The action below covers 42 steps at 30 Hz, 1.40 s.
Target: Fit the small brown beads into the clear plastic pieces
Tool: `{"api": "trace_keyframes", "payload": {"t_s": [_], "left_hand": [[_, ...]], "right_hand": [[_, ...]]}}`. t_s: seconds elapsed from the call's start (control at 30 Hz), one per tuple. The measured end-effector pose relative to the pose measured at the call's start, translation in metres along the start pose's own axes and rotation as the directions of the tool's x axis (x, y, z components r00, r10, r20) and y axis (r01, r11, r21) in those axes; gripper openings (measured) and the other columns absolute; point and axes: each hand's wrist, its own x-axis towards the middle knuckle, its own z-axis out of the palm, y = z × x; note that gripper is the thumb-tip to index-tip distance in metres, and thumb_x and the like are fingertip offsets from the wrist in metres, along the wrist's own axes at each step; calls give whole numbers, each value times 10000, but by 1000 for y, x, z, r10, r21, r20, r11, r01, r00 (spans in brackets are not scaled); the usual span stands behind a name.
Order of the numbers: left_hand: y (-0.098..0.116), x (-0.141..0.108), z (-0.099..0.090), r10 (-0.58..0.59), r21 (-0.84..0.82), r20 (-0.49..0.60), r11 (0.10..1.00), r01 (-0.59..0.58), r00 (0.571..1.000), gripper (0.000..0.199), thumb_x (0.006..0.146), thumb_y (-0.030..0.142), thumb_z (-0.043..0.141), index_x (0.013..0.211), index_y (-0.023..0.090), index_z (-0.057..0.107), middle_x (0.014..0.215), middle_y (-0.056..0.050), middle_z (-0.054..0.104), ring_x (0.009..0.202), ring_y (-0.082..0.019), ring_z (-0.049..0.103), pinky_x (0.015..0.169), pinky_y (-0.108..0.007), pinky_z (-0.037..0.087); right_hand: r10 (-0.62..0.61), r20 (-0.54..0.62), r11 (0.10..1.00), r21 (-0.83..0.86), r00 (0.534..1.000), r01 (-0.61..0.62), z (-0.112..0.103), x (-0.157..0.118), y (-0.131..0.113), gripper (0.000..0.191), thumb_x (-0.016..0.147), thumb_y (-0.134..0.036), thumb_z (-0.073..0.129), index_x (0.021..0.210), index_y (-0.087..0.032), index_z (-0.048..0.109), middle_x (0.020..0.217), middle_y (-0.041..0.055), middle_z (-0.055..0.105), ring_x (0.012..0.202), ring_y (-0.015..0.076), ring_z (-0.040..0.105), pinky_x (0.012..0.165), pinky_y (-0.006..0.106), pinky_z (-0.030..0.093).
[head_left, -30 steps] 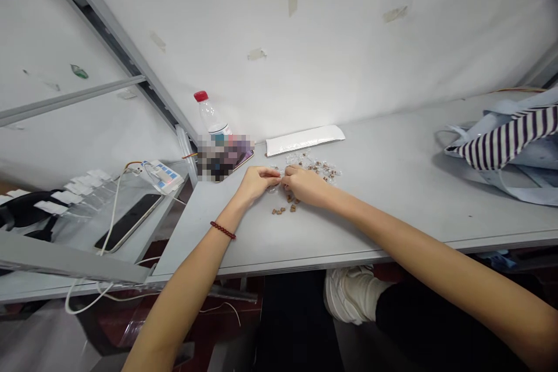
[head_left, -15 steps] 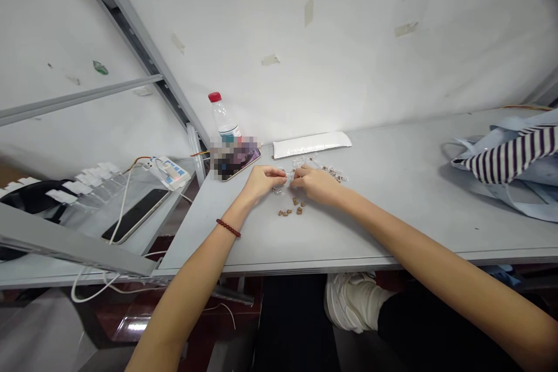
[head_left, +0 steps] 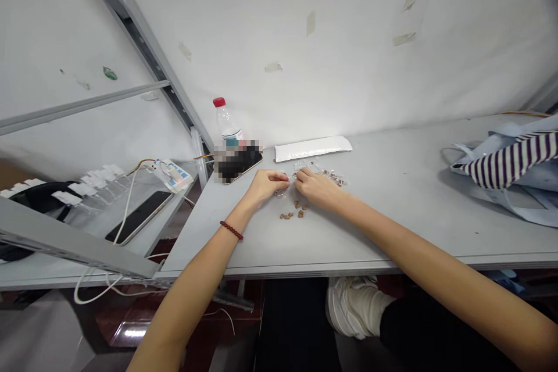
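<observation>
Fingers (head_left: pixel 279 176) of the left hand (head_left: pixel 263 186) pinching narrowly on a crinkled clear wrapper (head_left: pixel 282 192), right hand (head_left: pixel 318 189) curling narrow just beside it, hold unclear, small brown pieces (head_left: pixel 293 213) lying on the table (head_left: pixel 392 226) just below both hands.

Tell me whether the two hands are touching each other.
Apart: the head view shows a small gap between the left hand and the right hand, with clear plastic between them.
</observation>
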Motion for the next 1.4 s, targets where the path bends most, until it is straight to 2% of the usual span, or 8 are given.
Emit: {"api": "trace_keyframes", "payload": {"t_s": [0.17,0.37,0.53,0.7,0.8,1.0,1.27,1.4], "left_hand": [[-2,1,-1,5,19,4,1000,-5,1000,194,500,141,802,674,135,717,658,-48,705,646,-157,629,678,-309,485],[-2,0,1,9,28,15,1000,-9,1000,198,484,163,799,660,137,711,608,-29,685,592,-143,595,633,-294,465],[1,-1,1,56,-5,-2,998,-56,998,217,495,190,825,687,141,734,713,-66,733,702,-188,653,751,-346,500],[8,-4,2,153,-12,-25,988,-154,988,206,562,244,829,733,154,757,764,-67,743,777,-193,668,843,-366,498],[10,-6,3,200,-7,-40,980,-201,979,204,587,262,821,754,160,762,774,-61,745,785,-194,669,842,-365,502],[10,-8,5,288,17,-26,958,-288,957,199,623,272,799,780,154,770,786,-61,752,796,-203,679,845,-362,510],[13,-10,8,330,68,-28,943,-327,944,131,637,233,779,743,156,772,777,-58,757,788,-208,687,822,-356,524],[11,-10,9,337,100,-46,938,-331,940,137,646,250,781,751,160,777,808,-67,761,831,-222,688,849,-362,515]], "right_hand": [[-13,-4,999,-33,1000,13,1,0,1,207,859,5,504,899,-99,679,925,141,616,876,225,484,566,290,263],[-23,-45,998,-51,999,20,-3,1,-5,264,910,-21,422,1037,-63,650,1016,167,621,913,248,491,646,312,321],[54,-122,976,217,991,-26,-1,3,-1,256,882,9,402,992,-75,618,1015,165,626,914,234,495,741,318,369],[258,-58,734,661,964,-157,6,5,7,257,836,2,412,1008,-130,551,989,122,646,859,193,537,720,287,384],[327,-27,588,789,945,-181,3,5,6,151,890,-92,417,965,-159,530,977,106,661,824,179,558,714,283,385],[418,23,456,859,908,-231,-9,4,-1,119,892,-163,445,844,-163,553,834,70,658,732,155,554,691,279,383],[420,82,373,892,904,-254,-11,2,1,193,861,-220,486,757,-144,630,630,-2,545,608,126,476,624,276,342],[413,134,262,930,901,-258,-12,1,1,207,852,-249,512,724,-145,636,602,-8,539,576,118,474,599,276,348]]}}
